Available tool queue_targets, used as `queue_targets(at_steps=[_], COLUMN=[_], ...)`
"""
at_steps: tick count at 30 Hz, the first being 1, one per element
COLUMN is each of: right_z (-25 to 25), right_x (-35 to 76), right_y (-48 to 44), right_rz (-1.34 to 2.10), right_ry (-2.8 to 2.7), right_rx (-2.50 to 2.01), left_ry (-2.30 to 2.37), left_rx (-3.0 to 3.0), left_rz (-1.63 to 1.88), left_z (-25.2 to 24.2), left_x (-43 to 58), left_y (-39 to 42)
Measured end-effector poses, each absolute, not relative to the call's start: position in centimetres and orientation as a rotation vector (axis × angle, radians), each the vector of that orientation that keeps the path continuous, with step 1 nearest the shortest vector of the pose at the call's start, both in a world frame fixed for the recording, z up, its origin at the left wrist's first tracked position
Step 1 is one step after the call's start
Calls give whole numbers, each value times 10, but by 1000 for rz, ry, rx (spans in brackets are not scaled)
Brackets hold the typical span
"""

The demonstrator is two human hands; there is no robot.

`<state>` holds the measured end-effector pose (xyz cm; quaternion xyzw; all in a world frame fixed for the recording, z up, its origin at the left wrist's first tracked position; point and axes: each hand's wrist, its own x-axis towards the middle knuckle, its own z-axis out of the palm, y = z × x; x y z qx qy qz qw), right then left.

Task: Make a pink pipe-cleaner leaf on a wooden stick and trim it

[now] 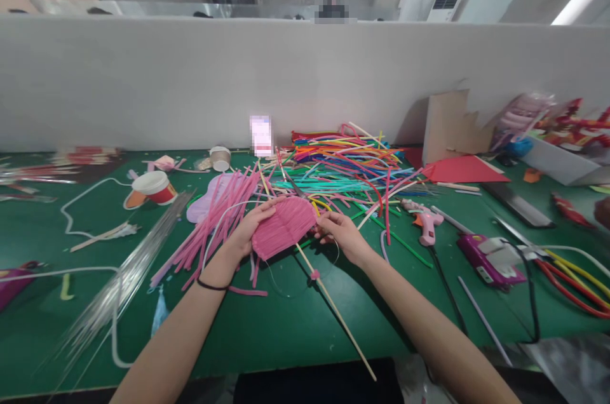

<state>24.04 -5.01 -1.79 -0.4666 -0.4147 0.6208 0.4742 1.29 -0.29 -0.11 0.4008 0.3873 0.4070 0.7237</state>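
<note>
My left hand [252, 226] grips the left side of a pink, round hand fan [283, 226] covered in ribbed pipe cleaners, thumb on top. From the fan a thin wooden stick [340, 315] slants down to the right, with a small pink bead-like knob [315, 275] partway along it. My right hand [340, 232] is pinched closed at the fan's right edge; what sits between its fingertips is too small to make out. A fine, clear thread or wire [286, 295] loops below the fan and near the right fingers.
Pink pipe cleaners [219, 213] and a multicoloured pile [343, 156] lie behind the fan. At right are a pink glue gun [425, 221], a purple power strip [490, 261] and scissors [524, 242]. At left, silver wires [138, 264] and a paper cup [155, 187] rest on the green table [286, 347].
</note>
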Motion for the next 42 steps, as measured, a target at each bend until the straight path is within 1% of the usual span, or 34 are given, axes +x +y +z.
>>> queue_targets(at_steps=[10,24,31,42], right_z=[-17,-15,-14,-27], right_x=[240,234,238,238], right_y=[-50,-52,-54,-51], right_rz=[1442,1335,1362,1070], right_ry=[-1104,-1131,-1165,-1432], right_rx=[-1219,-1206,-1288,-1313], left_ry=[844,851,848,860], left_rx=[875,881,885,879], left_rz=[893,875,882,876], left_z=[-4,0,4,0], left_x=[14,15,15,12], left_y=[-2,-5,-8,-4])
